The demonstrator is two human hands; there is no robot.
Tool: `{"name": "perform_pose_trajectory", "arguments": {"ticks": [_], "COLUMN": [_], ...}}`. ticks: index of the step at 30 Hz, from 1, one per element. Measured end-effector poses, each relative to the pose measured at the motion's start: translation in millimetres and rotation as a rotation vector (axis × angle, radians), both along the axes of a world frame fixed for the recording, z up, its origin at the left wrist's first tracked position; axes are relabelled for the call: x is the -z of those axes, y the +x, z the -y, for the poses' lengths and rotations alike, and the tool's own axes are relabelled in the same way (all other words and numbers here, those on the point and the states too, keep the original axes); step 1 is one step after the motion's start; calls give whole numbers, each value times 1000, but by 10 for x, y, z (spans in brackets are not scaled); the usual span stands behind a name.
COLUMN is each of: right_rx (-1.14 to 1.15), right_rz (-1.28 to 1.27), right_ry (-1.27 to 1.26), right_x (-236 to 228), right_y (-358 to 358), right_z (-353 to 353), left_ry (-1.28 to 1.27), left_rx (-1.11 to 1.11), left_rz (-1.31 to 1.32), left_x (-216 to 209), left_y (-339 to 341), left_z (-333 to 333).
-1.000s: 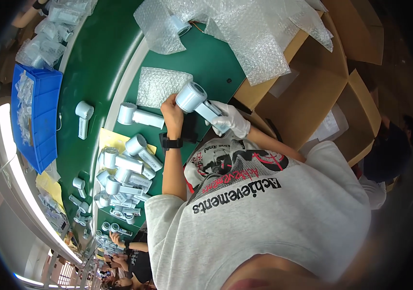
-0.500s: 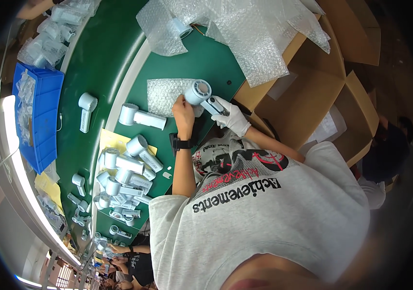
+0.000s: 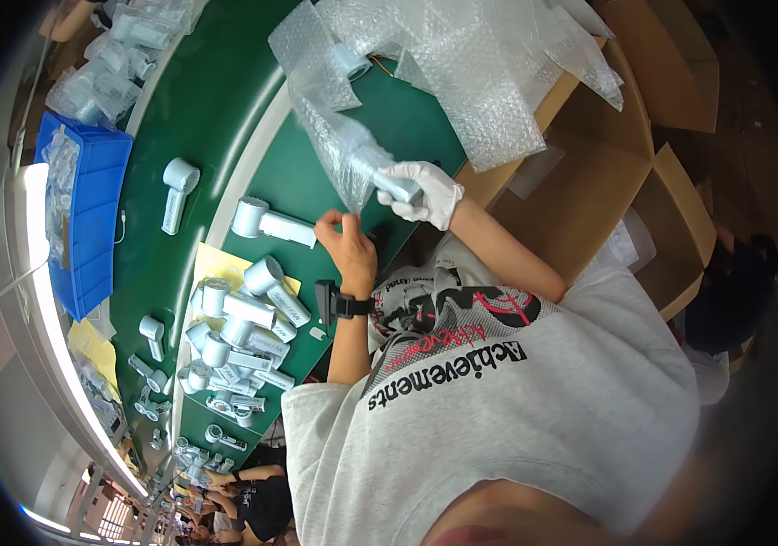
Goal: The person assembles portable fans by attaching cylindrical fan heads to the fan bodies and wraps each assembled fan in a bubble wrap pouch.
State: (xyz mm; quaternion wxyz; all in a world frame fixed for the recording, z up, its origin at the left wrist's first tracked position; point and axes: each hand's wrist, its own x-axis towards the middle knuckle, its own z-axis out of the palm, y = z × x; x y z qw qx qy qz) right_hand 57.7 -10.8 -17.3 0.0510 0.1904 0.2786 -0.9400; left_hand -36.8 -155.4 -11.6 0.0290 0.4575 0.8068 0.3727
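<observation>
In my gloved right hand [image 3: 421, 193] is a pale blue handheld fan [image 3: 400, 187], gripped by the end of its handle. The fan's head and most of its handle lie inside a clear bubble-wrap bag [image 3: 339, 136], which slants up and left over the green bench. My bare left hand [image 3: 350, 250] is closed at the bag's lower corner, its fingers pinched on the bag's edge. Just beyond the left fingertips, a second handheld fan [image 3: 270, 222] rests on the bench.
Several fans are piled on yellow paper [image 3: 216, 261] at left. A green conveyor belt [image 3: 190, 118] carries more fans, beside a blue bin [image 3: 97, 209]. Bubble-wrap sheets [image 3: 462, 64] cover the far bench, and an open cardboard box [image 3: 589, 155] stands at right.
The fan, earlier bare and held above the flat bag, is now mostly inside it. The bag has been lifted and turned upright. My left hand has moved from the fan's head down to the bag's edge.
</observation>
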Motion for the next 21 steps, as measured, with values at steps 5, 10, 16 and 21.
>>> {"name": "perform_pose_trajectory", "arguments": {"ticks": [5,10,16,21], "right_rx": [228,545,180,-14], "right_rz": [-100,12,262,117], "right_ry": [-145,245,575,541], "right_x": [-437,-164,-76,-172], "right_y": [-633,-1947,-2730,-1909], "right_z": [333,31,-627,-209], "left_ry": [200,90,-300,-352], "left_rx": [-203,-123,-558,-335], "left_rz": [33,-85,-394,-255], "left_x": [-492,-551,284,422], "left_y": [-281,-1054,-2639,-3375], "left_z": [-99,-323,-200,71]}}
